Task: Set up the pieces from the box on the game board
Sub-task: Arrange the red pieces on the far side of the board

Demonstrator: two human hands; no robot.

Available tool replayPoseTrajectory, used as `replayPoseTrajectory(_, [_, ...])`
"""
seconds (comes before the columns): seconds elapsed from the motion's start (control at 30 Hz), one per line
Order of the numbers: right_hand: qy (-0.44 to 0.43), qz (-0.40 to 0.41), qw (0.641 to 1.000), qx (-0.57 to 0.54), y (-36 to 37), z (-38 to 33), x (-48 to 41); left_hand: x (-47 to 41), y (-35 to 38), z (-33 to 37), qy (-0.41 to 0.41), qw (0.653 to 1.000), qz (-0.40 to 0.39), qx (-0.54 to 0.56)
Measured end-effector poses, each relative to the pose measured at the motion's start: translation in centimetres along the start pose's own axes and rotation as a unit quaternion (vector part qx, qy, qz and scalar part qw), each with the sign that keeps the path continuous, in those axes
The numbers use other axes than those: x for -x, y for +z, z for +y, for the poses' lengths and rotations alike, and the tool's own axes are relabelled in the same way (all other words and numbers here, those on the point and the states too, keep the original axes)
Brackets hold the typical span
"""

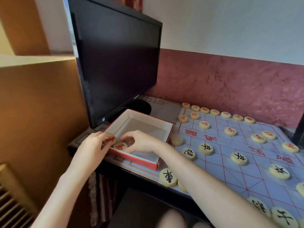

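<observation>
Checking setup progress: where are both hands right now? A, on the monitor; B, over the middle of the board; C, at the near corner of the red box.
C: the left hand holds a red-marked piece at the box, the right hand beside it.

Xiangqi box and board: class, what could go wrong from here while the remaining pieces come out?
The left grip pinches a red-character piece beside the near rim of the red box; dropped, it could fall off the desk. The right forearm lies close over the black chariot piece at the board edge and may knock it off.
</observation>
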State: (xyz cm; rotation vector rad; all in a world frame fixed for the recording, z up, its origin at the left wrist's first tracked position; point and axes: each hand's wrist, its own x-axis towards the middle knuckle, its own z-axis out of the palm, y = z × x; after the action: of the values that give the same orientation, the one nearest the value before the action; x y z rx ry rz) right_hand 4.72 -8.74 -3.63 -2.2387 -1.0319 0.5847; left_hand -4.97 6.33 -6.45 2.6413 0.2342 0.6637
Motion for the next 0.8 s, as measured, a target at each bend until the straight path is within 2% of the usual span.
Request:
replayPoseTrajectory(0.27, [-0.012, 0.012, 1.000, -0.008, 0.5, 1.0, -1.0, -0.9, 0.0, -0.2, -0.020, 1.000, -0.016, -0.002])
replayPoseTrajectory(0.37, [0.002, 0.049, 0.997, 0.056, -0.2, 2.3, -0.6, -1.9, 0.1, 0.1, -0.061, 0.995, -0.071, -0.035])
replayPoseTrajectory(0.53, [0.025, 0.074, 0.992, 0.096, -1.4, 3.8, 0.5, -4.1, 0.1, 1.3, -0.121, 0.975, -0.157, -0.102])
replayPoseTrajectory(0.67, [0.018, 0.074, 0.991, 0.108, -1.3, 4.0, 0.8, -4.4, 0.8, 1.1, -0.112, 0.982, -0.147, -0.025])
replayPoseTrajectory(0.8, [0.016, 0.076, 0.991, 0.105, -1.4, 4.2, 0.9, -3.6, 1.6, 1.2, -0.057, 0.988, -0.113, 0.084])
